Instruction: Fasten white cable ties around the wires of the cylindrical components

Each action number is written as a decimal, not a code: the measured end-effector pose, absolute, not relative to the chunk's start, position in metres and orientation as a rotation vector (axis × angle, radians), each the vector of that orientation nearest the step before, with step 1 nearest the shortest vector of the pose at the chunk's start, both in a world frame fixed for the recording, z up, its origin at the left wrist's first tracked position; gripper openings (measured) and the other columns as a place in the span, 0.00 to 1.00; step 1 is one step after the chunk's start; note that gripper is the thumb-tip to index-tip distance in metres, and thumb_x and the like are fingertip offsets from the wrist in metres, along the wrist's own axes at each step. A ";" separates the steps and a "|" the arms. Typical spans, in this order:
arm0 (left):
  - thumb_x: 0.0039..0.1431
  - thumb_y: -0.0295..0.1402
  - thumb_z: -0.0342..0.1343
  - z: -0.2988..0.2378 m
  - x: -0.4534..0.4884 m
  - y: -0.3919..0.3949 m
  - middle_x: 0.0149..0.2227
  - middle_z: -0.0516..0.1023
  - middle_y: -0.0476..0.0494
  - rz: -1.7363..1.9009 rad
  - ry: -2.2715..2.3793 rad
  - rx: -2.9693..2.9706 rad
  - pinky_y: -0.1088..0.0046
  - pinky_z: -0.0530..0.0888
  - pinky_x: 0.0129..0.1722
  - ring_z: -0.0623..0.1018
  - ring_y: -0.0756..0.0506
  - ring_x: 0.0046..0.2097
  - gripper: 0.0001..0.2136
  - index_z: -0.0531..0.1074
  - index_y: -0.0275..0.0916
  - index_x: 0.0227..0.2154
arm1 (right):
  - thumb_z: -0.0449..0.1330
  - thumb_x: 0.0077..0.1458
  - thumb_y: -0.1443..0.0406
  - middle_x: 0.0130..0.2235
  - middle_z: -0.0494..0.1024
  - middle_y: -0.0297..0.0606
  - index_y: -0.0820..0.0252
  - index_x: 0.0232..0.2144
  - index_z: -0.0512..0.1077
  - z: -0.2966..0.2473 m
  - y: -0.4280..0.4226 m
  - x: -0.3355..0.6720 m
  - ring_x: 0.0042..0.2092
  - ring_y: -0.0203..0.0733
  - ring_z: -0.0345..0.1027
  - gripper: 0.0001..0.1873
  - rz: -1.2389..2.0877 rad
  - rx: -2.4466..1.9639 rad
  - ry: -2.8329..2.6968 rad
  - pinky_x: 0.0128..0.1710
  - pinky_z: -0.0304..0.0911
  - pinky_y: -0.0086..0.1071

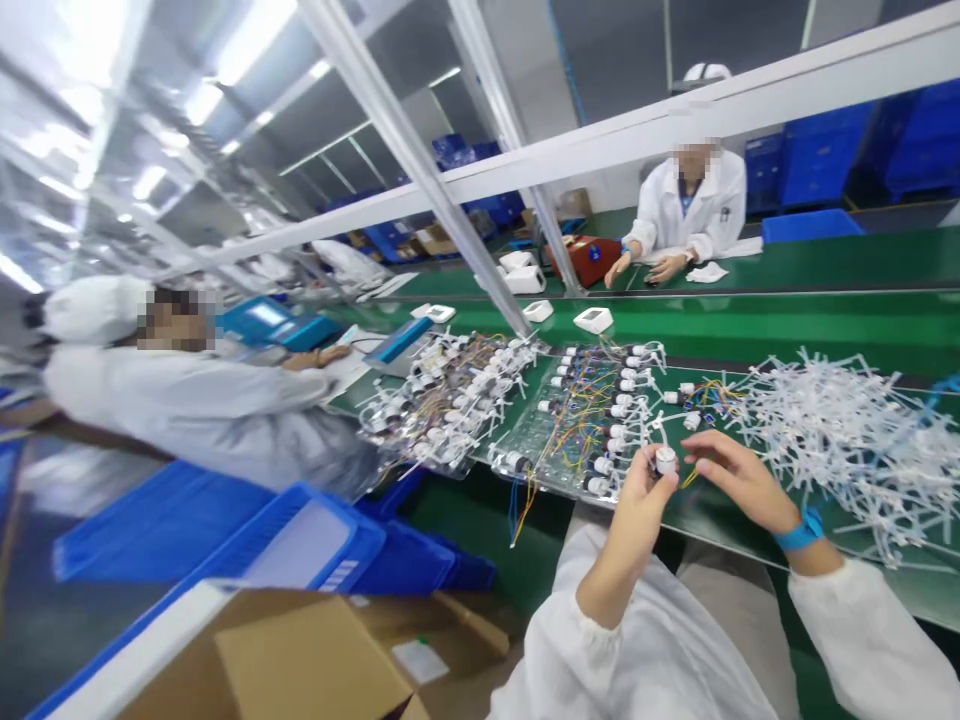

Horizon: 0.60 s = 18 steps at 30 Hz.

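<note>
Between the thumb and fingers of my left hand [637,502] is a small white cylindrical part with wires [665,460], held above the table's front edge. A white plastic strip rises from its top, and yellow wire hangs from it on the right. My right hand [739,478] hovers just right of the part, fingers apart and bent a little, holding nothing that I can see. Just beyond my hands lie a few similar wired parts [691,420]. To the right spreads a large heap of loose white plastic strips [862,450].
Wired parts lie in rows on a clear plastic tray [536,440], with another filled tray [457,400] further left. A person in white [210,400] sits at the left; another [694,205] works across the table. Blue bins [330,540] and a cardboard box [300,650] stand below left.
</note>
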State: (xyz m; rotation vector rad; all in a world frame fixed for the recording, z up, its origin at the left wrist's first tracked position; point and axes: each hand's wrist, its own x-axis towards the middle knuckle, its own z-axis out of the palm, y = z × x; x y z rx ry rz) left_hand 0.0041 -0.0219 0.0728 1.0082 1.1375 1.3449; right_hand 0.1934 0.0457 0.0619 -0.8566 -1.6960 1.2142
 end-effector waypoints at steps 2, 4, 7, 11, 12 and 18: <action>0.62 0.41 0.71 0.073 0.005 -0.028 0.50 0.80 0.43 1.372 1.067 0.897 0.63 0.75 0.57 0.78 0.42 0.52 0.20 0.76 0.43 0.54 | 0.64 0.71 0.50 0.55 0.85 0.46 0.51 0.55 0.82 0.071 0.025 0.181 0.54 0.54 0.82 0.19 1.056 -0.926 -1.810 0.55 0.78 0.46; 0.58 0.39 0.73 0.074 0.006 -0.035 0.49 0.80 0.43 1.385 0.962 0.735 0.65 0.75 0.54 0.78 0.43 0.50 0.21 0.76 0.42 0.53 | 0.61 0.73 0.52 0.55 0.86 0.46 0.50 0.54 0.82 0.076 0.011 0.173 0.55 0.57 0.82 0.16 0.904 -1.009 -1.920 0.56 0.76 0.48; 0.54 0.38 0.76 0.078 0.005 -0.044 0.46 0.79 0.45 1.419 0.835 0.512 0.69 0.74 0.49 0.78 0.45 0.46 0.22 0.77 0.41 0.49 | 0.59 0.73 0.53 0.52 0.88 0.45 0.47 0.51 0.83 0.079 0.003 0.168 0.53 0.62 0.82 0.15 0.644 -1.070 -2.118 0.60 0.71 0.58; 0.56 0.44 0.76 0.084 -0.005 -0.050 0.44 0.78 0.46 1.459 0.802 0.424 0.70 0.72 0.49 0.76 0.46 0.45 0.21 0.77 0.40 0.45 | 0.58 0.71 0.54 0.51 0.89 0.43 0.44 0.50 0.84 0.090 0.006 0.157 0.56 0.66 0.81 0.15 0.298 -1.070 -2.328 0.69 0.49 0.75; 0.57 0.46 0.76 0.085 -0.010 -0.050 0.44 0.78 0.46 1.464 0.802 0.432 0.69 0.72 0.50 0.76 0.46 0.46 0.21 0.76 0.40 0.45 | 0.58 0.71 0.55 0.50 0.89 0.43 0.44 0.49 0.84 0.096 0.007 0.151 0.56 0.67 0.80 0.15 0.236 -1.060 -2.362 0.70 0.45 0.76; 0.62 0.51 0.72 0.098 -0.043 -0.044 0.47 0.78 0.46 1.600 0.749 0.450 0.66 0.70 0.59 0.76 0.42 0.54 0.21 0.75 0.42 0.46 | 0.57 0.72 0.58 0.48 0.89 0.47 0.48 0.50 0.83 0.137 0.011 0.092 0.54 0.65 0.80 0.15 0.013 -0.964 -2.456 0.71 0.39 0.77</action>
